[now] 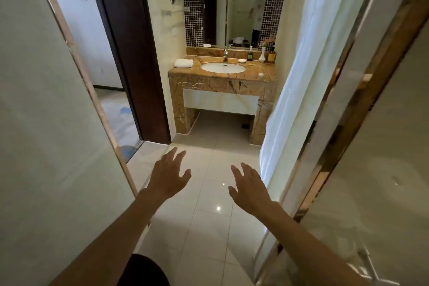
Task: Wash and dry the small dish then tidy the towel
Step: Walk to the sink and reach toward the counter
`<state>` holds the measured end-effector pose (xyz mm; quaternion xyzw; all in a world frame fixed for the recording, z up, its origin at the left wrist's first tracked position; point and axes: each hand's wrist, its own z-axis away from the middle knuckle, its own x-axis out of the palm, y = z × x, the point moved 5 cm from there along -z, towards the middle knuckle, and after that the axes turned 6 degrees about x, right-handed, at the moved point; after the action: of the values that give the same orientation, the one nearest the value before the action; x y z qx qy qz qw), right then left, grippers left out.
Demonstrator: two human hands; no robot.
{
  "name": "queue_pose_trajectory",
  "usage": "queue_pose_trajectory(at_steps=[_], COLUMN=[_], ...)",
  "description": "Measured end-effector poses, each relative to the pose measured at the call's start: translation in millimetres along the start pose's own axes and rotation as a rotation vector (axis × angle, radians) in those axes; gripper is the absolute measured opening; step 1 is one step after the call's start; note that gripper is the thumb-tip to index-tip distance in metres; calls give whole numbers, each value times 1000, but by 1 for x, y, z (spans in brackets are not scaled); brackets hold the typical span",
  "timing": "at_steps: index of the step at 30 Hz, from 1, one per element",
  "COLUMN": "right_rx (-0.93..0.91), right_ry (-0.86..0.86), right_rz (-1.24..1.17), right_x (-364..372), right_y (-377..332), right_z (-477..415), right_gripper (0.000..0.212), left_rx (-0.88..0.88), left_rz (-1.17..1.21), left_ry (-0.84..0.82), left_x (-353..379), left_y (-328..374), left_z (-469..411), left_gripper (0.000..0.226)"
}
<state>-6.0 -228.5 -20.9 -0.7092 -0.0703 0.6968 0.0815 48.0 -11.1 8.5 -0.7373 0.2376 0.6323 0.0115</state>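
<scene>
A small white dish (242, 60) sits on the brown marble counter (222, 81), right of the tap (225, 54) and behind the oval white basin (222, 68). On the counter's left end lies a folded white towel (183, 63). My left hand (168, 175) and my right hand (249, 187) are stretched out over the tiled floor, far short of the counter. Both have spread fingers and hold nothing.
A dark door frame (130, 53) stands at the left and a white curtain (299, 72) with a glass panel at the right. A dark bottle (250, 55), a white vase (262, 54), a brown bottle (271, 56) and a small white lid (261, 74) stand on the counter. A mirror (241, 2) hangs above.
</scene>
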Motion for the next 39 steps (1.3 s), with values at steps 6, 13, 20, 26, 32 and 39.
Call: queue_pose_trajectory(at_steps=[6, 13, 20, 26, 32, 39], right_rx=[1, 20, 31, 30, 34, 40], right_ry=[-1, -6, 31, 44, 84, 146], right_rz=[10, 45, 20, 39, 37, -10], right_x=[10, 18, 18, 26, 30, 15], right_y=[-1, -8, -9, 5, 27, 45], right_z=[-72, -168, -254, -327, -416, -521], right_gripper=[63, 60, 56, 55, 56, 53], left_rx=[-13, -3, 15, 61, 87, 92], left_rz=[20, 28, 42, 65, 55, 57], left_ry=[6, -7, -1, 22, 16, 16], left_x=[15, 23, 32, 47, 67, 76], left_y=[-30, -68, -95, -112, -129, -144], left_z=[-60, -144, -222, -300, -401, -510], left_gripper=[61, 59, 59, 56, 60, 59])
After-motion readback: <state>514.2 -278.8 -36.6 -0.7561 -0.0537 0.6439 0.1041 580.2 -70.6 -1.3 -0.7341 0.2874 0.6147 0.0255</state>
